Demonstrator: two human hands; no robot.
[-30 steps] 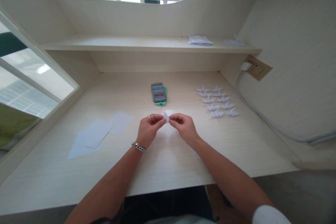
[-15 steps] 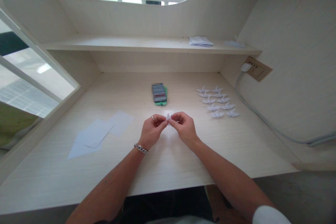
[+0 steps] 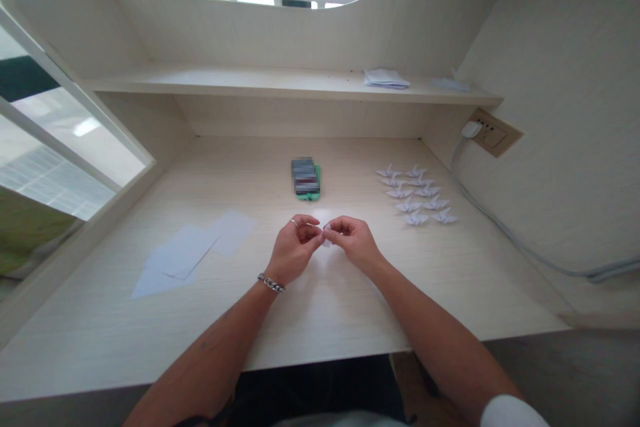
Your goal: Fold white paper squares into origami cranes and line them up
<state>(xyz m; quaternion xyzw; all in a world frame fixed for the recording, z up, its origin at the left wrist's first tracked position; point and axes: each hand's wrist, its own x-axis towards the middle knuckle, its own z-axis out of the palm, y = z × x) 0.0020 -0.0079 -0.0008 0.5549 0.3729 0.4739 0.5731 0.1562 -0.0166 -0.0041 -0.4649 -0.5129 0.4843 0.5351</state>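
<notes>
My left hand [image 3: 295, 247] and my right hand [image 3: 351, 240] meet over the middle of the pale wooden desk [image 3: 320, 307]. Both pinch a small folded piece of white paper [image 3: 326, 237] between their fingertips; most of it is hidden by the fingers. The left hand wears a ring, and a chain bracelet sits on that wrist. Several finished white paper cranes [image 3: 417, 195] stand in rows to the right of the hands.
Loose white sheets [image 3: 190, 255] lie on the desk to the left. A phone in a green case [image 3: 305, 179] lies behind the hands. The shelf above carries more folded paper [image 3: 385, 78]. A wall socket [image 3: 495, 133] with a grey cable [image 3: 525, 247] is on the right wall.
The folded paper stood up between the fingertips a second ago; now it is lower and mostly covered by the fingers. Both hands have drifted slightly right and closer together.
</notes>
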